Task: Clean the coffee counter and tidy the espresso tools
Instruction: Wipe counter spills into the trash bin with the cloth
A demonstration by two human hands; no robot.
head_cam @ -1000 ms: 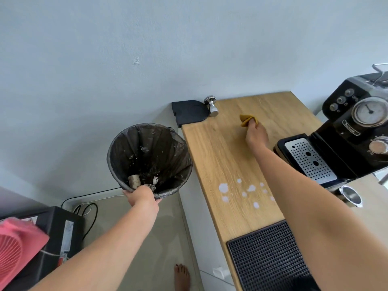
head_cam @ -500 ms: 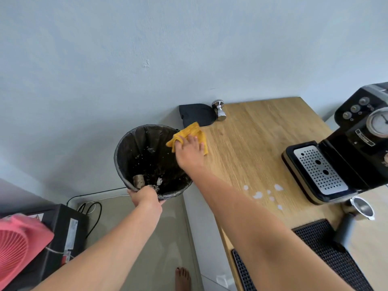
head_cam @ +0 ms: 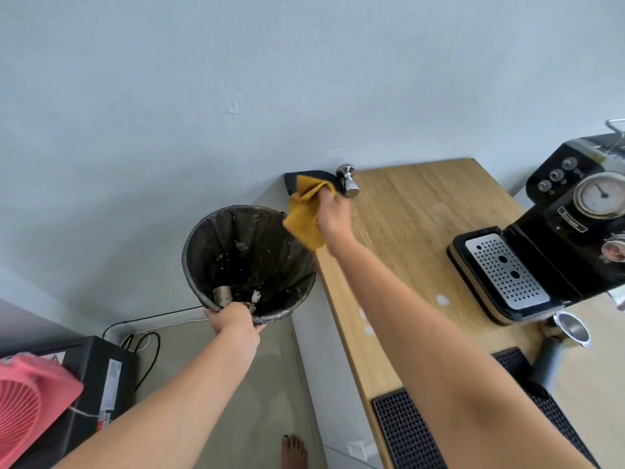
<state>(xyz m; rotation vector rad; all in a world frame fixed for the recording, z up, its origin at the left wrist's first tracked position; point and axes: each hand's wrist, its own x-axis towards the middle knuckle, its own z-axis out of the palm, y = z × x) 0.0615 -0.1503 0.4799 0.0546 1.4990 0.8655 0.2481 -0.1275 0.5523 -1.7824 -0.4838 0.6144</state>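
Note:
My right hand (head_cam: 333, 214) grips a yellow cloth (head_cam: 304, 216), lifted off the wooden counter (head_cam: 406, 231) at its left edge; the cloth hangs above the rim of a black-lined trash bin (head_cam: 247, 262). My left hand (head_cam: 233, 321) holds that bin by its near rim, raised beside the counter. A steel tamper (head_cam: 348, 181) lies at the counter's back left corner by a black tamping mat (head_cam: 294, 179), partly hidden by the cloth. White spill spots (head_cam: 443, 300) dot the wood. A portafilter (head_cam: 558, 346) lies at the right.
A black espresso machine (head_cam: 575, 218) with a perforated drip tray (head_cam: 507, 270) fills the right side. A black rubber mat (head_cam: 406, 431) covers the counter's near end. On the floor left are a pink fan (head_cam: 27, 407), a black box (head_cam: 98, 377), and cables (head_cam: 145, 343).
My right hand swept the cloth from mid-counter to the left edge, then lifted it and moved it back towards the tamper mat above the bin's rim. The left hand kept the bin in place.

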